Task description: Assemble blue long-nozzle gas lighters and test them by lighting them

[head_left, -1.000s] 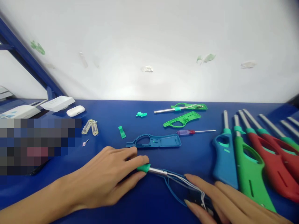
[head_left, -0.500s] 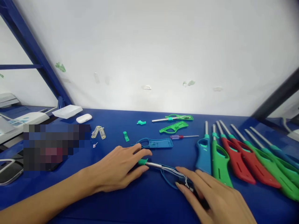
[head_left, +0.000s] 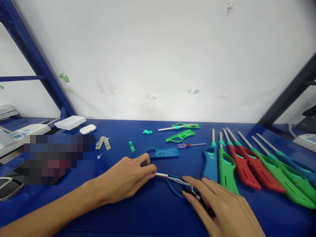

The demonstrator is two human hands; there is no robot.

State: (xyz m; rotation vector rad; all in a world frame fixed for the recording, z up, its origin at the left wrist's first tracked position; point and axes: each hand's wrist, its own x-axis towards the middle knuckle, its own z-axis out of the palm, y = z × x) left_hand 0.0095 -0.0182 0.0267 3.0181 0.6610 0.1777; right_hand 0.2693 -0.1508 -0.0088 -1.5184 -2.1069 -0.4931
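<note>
Between the thumb and fingers of my left hand [head_left: 128, 179] is the metal tube [head_left: 162, 175] of an opened gas lighter. Pale wires [head_left: 179, 180] run from the tube to a black part [head_left: 205, 206] under my right hand [head_left: 222, 204]. My right fingers are closed on the lighter's blue handle shell [head_left: 173, 190], whose loop shows between the hands. The far end of the tube is hidden by my left hand. Just beyond lies another blue shell half [head_left: 168, 152], and a screwdriver [head_left: 189, 145] rests behind it.
Several whole lighters, among them a blue one [head_left: 209, 163] and a red one [head_left: 247, 171], lie in a row at right. Behind are a green shell half [head_left: 181, 136] and a tube assembly [head_left: 170, 128]. Small clear parts [head_left: 107, 144], a green clip [head_left: 131, 146] and a white case [head_left: 88, 129] lie left.
My left fingers now cover the green collar that showed on the tube before. Both hands stay close to where they were. The view has shifted slightly.
</note>
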